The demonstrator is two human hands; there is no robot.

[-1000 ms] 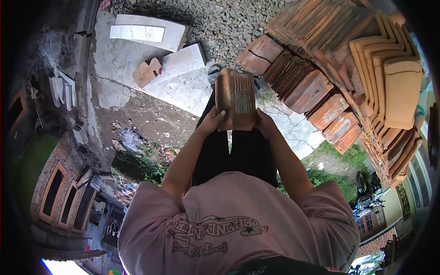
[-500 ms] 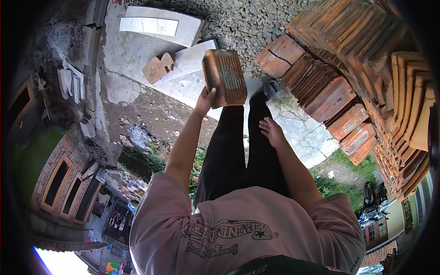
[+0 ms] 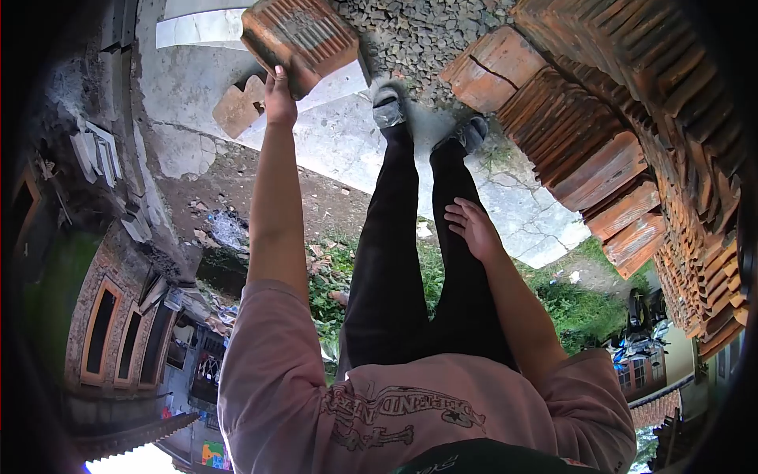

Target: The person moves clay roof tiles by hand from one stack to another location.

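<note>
My left hand [image 3: 280,103] grips a ribbed clay roof tile [image 3: 308,35] by its near edge, with the arm stretched out and the tile held up before me. The thumb lies against the tile; the other fingers are hidden behind it. In front of my right thigh hangs my right hand [image 3: 471,225], fingers apart and holding nothing. Over on the right, nearest to that hand, stands a row of stacked roof tiles [image 3: 564,122], with several reddish ones lying flat at its near end.
Taller tile stacks [image 3: 624,47] rise behind that row. Grey gravel [image 3: 410,43] lies ahead, beside cracked concrete [image 3: 521,213]. A broken brown piece [image 3: 239,109] rests on the slab at left. Rubble and weeds [image 3: 332,272] border the ground on my left.
My left hand has moved the roof tile forward and to the left, farther from my body, and the tile has tilted. The right hand stays by my thigh. Both shoes now show.
</note>
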